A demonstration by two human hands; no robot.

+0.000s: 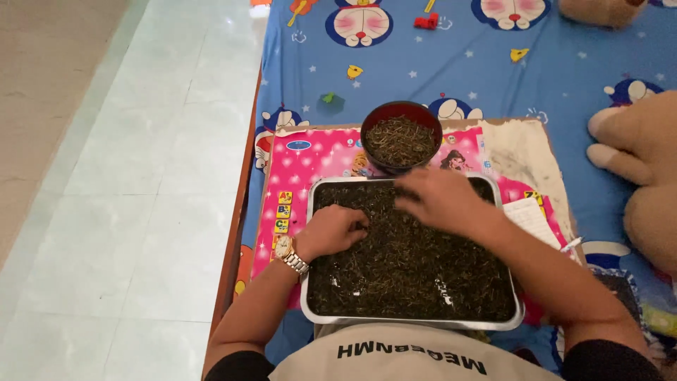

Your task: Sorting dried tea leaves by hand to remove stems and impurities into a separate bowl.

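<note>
A rectangular metal tray (pixel 307 212) full of dark dried leaves lies on a pink board in front of me. My left hand (pixel 333 228), with a gold watch on the wrist, rests curled on the leaves at the tray's left side, fingers pinching among them. My right hand (pixel 438 199) lies palm down over the leaves near the tray's far edge, slightly blurred. Just beyond the tray stands a dark red bowl (pixel 370 123) holding more of the same dried leaves.
The pink picture board (pixel 317 159) lies on a blue cartoon-print bedsheet (pixel 564 70). A tan plush toy (pixel 642 169) sits at the right. Small toys dot the far sheet. A pale tiled floor (pixel 141 197) runs along the left beyond the bed edge.
</note>
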